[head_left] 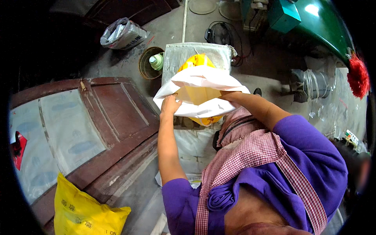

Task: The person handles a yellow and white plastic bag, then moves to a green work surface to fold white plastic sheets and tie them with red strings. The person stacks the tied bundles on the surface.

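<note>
Beyond the fingers there is a grey concrete floor, on which a black electric fan stands. To their left extends a brown panelled wooden door. Farther away on their right, a green machine housing reflects one bright light.

The sack looks matt and creased, the yellow bag glossy plastic, the brown panel worn wood.

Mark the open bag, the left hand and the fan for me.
Open bag (204, 73): head view, on the far side of its white rim.
Left hand (170, 104): head view, on the back of the hand.
Fan (221, 34): head view, on its dark round cage.
</note>
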Action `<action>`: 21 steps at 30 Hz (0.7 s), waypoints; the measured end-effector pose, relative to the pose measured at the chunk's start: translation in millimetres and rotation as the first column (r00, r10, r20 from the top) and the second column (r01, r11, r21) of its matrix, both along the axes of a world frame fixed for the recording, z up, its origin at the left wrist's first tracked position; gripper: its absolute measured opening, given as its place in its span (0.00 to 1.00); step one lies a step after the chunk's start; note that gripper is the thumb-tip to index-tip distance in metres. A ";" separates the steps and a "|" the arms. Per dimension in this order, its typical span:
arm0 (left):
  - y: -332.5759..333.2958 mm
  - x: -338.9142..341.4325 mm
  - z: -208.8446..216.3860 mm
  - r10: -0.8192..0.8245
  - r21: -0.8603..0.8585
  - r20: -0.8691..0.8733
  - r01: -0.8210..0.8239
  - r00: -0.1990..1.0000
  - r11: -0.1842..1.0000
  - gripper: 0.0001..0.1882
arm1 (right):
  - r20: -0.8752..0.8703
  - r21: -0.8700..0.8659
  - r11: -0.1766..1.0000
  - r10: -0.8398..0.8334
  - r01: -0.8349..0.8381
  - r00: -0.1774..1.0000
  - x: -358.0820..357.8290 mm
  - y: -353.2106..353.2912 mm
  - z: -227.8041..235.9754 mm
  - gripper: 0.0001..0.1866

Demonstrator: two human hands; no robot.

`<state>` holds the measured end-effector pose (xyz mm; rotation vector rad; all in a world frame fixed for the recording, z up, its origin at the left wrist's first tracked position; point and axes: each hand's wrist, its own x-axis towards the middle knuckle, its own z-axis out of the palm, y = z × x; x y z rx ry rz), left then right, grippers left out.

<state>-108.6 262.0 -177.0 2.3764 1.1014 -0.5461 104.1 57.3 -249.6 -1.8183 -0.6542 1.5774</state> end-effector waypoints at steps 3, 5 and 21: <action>1.4 -4.6 -8.4 -0.049 0.023 -0.017 0.049 0.999 0.999 0.22 | 0.024 0.014 0.999 0.035 -0.036 0.999 -8.5 9.9 -7.4 0.19; -7.4 5.7 6.5 -0.030 -0.038 0.036 0.031 0.999 0.999 0.22 | 0.052 0.022 0.999 0.033 -0.034 0.998 -17.2 19.2 -7.1 0.18; -55.3 -48.8 -2.8 -0.287 -0.345 0.037 0.282 0.957 0.895 0.22 | -0.017 -0.032 0.999 0.016 -0.017 1.000 -29.4 59.4 -24.1 0.17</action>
